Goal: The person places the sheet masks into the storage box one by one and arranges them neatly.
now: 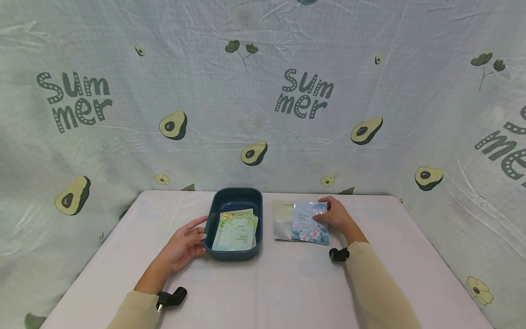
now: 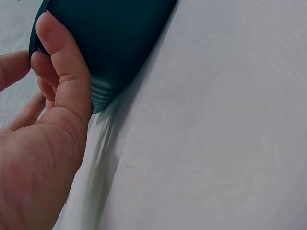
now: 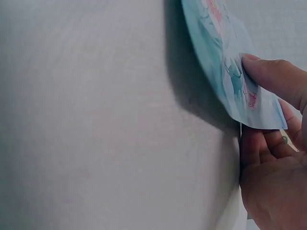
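A dark teal tray stands on the table, holding green floral sachets that overlap. The left hand is at the tray's left side; in the left wrist view the fingers of that hand pinch the rim of the tray. The right hand pinches the right edge of a blue floral sachet, which overlaps a silvery-beige sachet. From the right wrist, the thumb of the hand lies on the blue sachet, with fingers beneath its edge.
A pale table carries everything. Behind it and at both sides hangs a light cloth printed with avocados and lettering. A black device is strapped at each wrist, over beige sleeves.
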Available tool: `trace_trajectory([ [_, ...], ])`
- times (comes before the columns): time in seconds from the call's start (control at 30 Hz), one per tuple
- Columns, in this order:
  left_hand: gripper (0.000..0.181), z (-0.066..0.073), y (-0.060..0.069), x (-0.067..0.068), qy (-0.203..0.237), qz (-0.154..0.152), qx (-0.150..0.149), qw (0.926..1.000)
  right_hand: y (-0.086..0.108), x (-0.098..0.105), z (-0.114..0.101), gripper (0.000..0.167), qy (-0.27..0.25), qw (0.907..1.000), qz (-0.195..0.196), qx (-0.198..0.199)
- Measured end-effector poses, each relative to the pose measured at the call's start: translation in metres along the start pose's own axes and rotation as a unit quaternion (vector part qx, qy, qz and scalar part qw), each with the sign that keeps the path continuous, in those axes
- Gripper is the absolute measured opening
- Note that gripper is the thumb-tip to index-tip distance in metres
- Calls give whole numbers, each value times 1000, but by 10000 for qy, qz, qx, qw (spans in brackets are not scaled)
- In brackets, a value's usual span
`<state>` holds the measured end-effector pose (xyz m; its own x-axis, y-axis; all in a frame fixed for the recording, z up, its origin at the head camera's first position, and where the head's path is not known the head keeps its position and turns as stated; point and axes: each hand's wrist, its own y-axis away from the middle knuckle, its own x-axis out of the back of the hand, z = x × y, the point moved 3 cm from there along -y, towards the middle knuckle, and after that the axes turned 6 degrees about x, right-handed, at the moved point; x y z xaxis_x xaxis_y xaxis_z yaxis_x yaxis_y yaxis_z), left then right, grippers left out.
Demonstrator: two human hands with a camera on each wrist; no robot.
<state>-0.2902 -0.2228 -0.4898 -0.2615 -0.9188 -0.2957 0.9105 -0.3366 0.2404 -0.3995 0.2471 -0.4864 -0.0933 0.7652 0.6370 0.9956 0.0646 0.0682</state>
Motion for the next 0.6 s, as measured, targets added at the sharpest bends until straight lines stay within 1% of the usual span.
trace_trajectory([
  [0.1, 70, 0, 0, 0, -20, -49, -29, 10000, 3, 3, -1, 69, -100, 9999, 18, -23],
  [0.27, 70, 0, -1, 1, -42, 19, -25, 10000, 7, 7, -4, 68, -397, 9992, 3, 54],
  [0.43, 70, -1, -1, 1, -66, 15, -26, 10000, 10, 6, 0, 66, -781, 9969, -92, 37],
  [0.6, 71, 0, -1, 0, -22, -18, -44, 10000, 11, 4, 4, 67, -963, 9953, -111, 51],
])
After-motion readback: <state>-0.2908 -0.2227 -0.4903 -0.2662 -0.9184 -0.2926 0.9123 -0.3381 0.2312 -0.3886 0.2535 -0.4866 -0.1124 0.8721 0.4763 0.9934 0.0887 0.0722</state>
